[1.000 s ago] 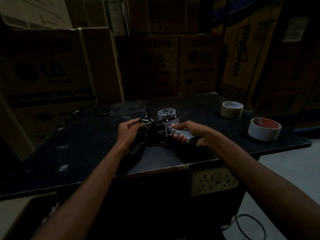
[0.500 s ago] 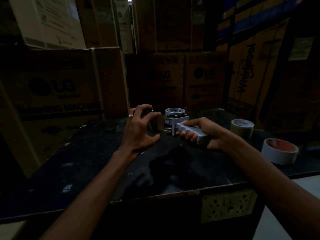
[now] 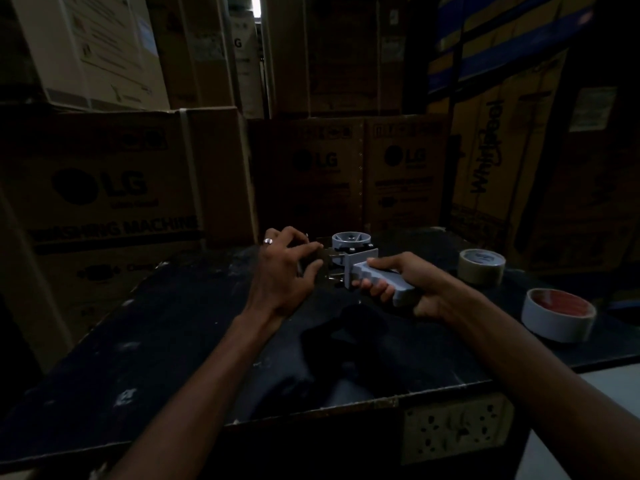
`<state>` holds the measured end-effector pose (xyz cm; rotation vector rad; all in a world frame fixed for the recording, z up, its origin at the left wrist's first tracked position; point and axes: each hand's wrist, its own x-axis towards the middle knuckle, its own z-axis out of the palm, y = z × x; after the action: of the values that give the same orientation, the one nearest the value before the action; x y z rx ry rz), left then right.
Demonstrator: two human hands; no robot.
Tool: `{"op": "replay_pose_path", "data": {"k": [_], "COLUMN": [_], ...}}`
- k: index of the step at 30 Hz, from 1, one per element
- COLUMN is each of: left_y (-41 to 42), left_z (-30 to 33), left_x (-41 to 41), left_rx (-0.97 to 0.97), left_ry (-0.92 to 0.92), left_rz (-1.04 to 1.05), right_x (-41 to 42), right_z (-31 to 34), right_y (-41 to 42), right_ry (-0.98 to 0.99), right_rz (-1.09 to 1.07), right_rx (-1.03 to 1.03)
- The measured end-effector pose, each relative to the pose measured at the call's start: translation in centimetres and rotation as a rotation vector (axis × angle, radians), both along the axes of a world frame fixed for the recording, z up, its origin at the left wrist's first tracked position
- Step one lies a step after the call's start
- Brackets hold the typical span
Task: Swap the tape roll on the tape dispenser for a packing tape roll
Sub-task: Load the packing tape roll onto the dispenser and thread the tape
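The person is gripping the tape dispenser [image 3: 360, 263] by its grey grooved handle [image 3: 389, 284] with the right hand [image 3: 412, 289], fingers clenched round it and thumb lying along the top. The handle's long axis is running from about four o'clock, at the palm, up toward ten o'clock, where the dispenser's head is sitting just above the dark table [image 3: 207, 341]. The left hand [image 3: 284, 271] is hovering at the head's nine o'clock side with fingers spread and half curled; whether the fingertips are actually pinching the dark front plate is too dim to tell, and nothing is visibly held in it. At the far end of the tool the grey hub [image 3: 349, 240] is standing bare, open side up, with no roll on it, so the old tape is apparently already off. Farther out at three o'clock from the grip, two rolls are lying flat on the table: the white roll with a red core [image 3: 557, 315] closer to the right forearm, and beyond it the tan packing tape roll [image 3: 482, 266], well apart from the hub. Since the right hand is occupied and both rolls are lying on its side, the left hand is probably facing a cross-body reach unless the grip is swapped. Stacked cartons [image 3: 114, 188] are filling the background at twelve o'clock.
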<state>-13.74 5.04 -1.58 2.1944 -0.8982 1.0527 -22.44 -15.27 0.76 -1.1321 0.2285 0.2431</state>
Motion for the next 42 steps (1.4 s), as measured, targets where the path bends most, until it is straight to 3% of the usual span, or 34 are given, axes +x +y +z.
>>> {"op": "replay_pose_path", "data": {"k": [4, 20, 28, 36, 42], "left_y": [-0.6, -1.3, -1.9, -2.6, -2.7], "left_z": [0.0, -0.2, -0.9, -3.0, -3.9], "left_x": [0.1, 0.7, -0.6, 0.2, 0.2], "left_rx": [-0.079, -0.011, -0.277, -0.76, -0.84], "left_ry": [0.025, 0.067, 0.226, 0.753, 0.832], "left_rz": [0.011, 0.135, 0.047, -0.277, -0.348], "right_x": [0.2, 1.5, 1.4, 1.6, 1.5], "right_z": [-0.2, -1.7, -1.8, -1.9, -1.9], "right_y": [0.1, 0.3, 0.4, -0.3, -0.2], "right_ry": [-0.004, 0.02, 0.02, 0.01, 0.008], "right_rz": [-0.015, -0.056, -0.066, -0.08, -0.09], "right_rx": [-0.024, 0.022, 0.044, 0.058, 0.052]}}
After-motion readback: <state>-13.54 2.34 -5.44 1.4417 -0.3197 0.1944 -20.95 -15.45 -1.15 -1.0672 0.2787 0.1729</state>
